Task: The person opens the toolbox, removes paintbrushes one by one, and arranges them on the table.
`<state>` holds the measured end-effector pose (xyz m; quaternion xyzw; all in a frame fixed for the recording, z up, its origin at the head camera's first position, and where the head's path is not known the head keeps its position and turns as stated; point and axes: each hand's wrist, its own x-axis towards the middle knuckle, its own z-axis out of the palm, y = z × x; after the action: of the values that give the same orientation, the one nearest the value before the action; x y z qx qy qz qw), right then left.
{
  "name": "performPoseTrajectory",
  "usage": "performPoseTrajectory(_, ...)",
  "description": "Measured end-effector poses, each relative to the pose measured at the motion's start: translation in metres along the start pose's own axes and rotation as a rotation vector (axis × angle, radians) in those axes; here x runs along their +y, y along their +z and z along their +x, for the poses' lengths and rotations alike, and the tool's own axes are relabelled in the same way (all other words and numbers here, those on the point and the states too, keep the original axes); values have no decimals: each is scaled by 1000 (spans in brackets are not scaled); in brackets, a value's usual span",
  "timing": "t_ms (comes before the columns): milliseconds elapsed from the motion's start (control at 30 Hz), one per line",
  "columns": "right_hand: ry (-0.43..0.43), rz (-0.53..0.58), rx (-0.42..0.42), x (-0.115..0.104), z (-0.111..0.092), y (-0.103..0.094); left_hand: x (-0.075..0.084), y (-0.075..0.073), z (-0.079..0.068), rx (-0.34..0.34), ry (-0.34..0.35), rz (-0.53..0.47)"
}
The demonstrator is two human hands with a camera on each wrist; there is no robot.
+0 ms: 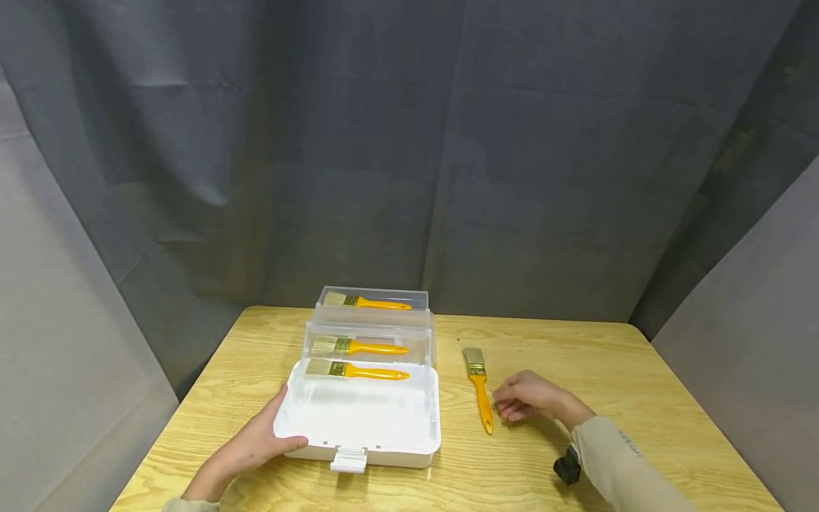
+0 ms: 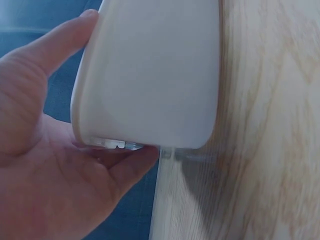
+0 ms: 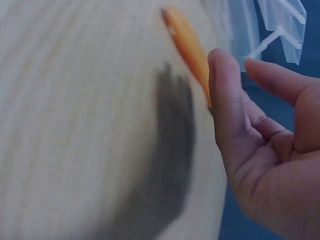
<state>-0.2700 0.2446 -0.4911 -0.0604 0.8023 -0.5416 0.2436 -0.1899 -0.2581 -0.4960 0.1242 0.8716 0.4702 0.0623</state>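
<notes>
- Nearest, toward the left edge of the wooden table point(image 1: 601, 359), the left hand point(image 1: 259, 437) grips the white box point(image 1: 399, 458) by its near left corner, thumb at the front rim, fingers along the left side.
- At the middle of the box's front wall sits its latch point(image 1: 349, 460), sticking out toward the person.
- A black wrist device point(image 1: 566, 466) shows beneath the right sleeve, nearer the table's right edge than the box is.
- The right hand point(image 1: 527, 397) is relaxed and holds nothing, its fingers loosely bent just right of the loose brush point(image 1: 479, 387); whether they touch it, I cannot tell.
- That brush lies flat on the table between box and right hand, directly left of the right fingertips, handle closest to them. Its long axis points away from the person: bristles toward the far edge, handle end toward the near side, slightly rightward. The right hand is much the nearer.
- Behind, translucent tiers point(image 1: 377, 315) climb in steps toward the table's far edge, carrying the lowest brush point(image 1: 360, 371), the middle brush point(image 1: 360, 347) and the top brush point(image 1: 370, 302), all crosswise, bristles left.
- Beyond the far edge hangs a dark curtain point(image 1: 544, 178).
</notes>
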Motion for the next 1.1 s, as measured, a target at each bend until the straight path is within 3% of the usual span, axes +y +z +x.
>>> performPoseTrajectory(133,-73,-43,18,-16,4,-6,-1,0,1,-6,11,-20)
performPoseTrajectory(300,-186,-123,105,-41,15,-8,-1,0,1,-25,0,-25)
performPoseTrajectory(533,-279,-283,265,-79,40,7,1,0,2,-47,-1,-14)
performPoseTrajectory(667,-336,-335,302,-101,53,17,-1,2,3,-39,-25,-19)
performPoseTrajectory(1100,-394,-427,378,-149,89,41,-2,3,2,-33,-66,-23)
